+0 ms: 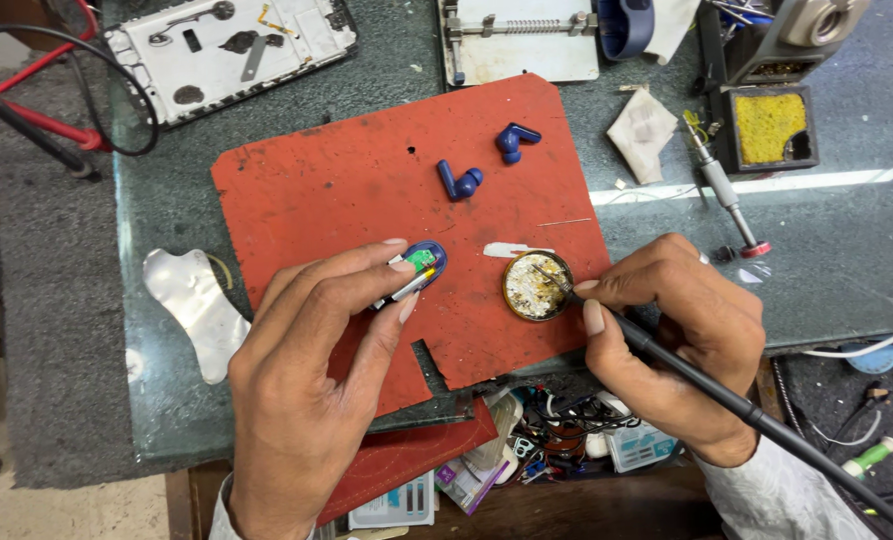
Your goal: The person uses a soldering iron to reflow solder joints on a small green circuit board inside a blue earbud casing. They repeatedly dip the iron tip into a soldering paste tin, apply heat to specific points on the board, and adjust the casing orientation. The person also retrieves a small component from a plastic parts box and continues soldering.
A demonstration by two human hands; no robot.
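While my left hand (306, 370) pinches it between thumb and forefinger, the small blue earbud case (418, 268) sits tilted on the red mat (336, 190), opened so that a green circuit board (422, 259) shows inside it. The fingers (391, 262) of that hand are closed narrowly on the case, the index laid over its top and the thumb pressing from below. It lies near the middle of the mat's lower edge, just above a notch cut into the mat.

Just to its right I see a round brass tin (536, 286) with pale, crusted paste in it, resting on the mat. My right hand (681, 330) is wrapped around a black soldering iron (666, 355), held like a pen, fingers closed on its shaft; the metal tip (554, 279) is over the tin, and I cannot tell whether it touches the paste. The iron's black cable (826, 465) runs off to the lower right.

Further up the mat lie two blue earbuds (461, 182), near each other but apart. A small white strip (506, 250) lies just above the tin.

Beyond the mat, on the grey-green tabletop (836, 230), there is an opened phone back (231, 50) at upper left, a bent piece of shiny metal sheet (194, 305) at left, a metal clamp fixture (521, 40) at top, a yellow sponge in a black holder (768, 127) at upper right, and a slim tool with a red end (726, 195) beside it.
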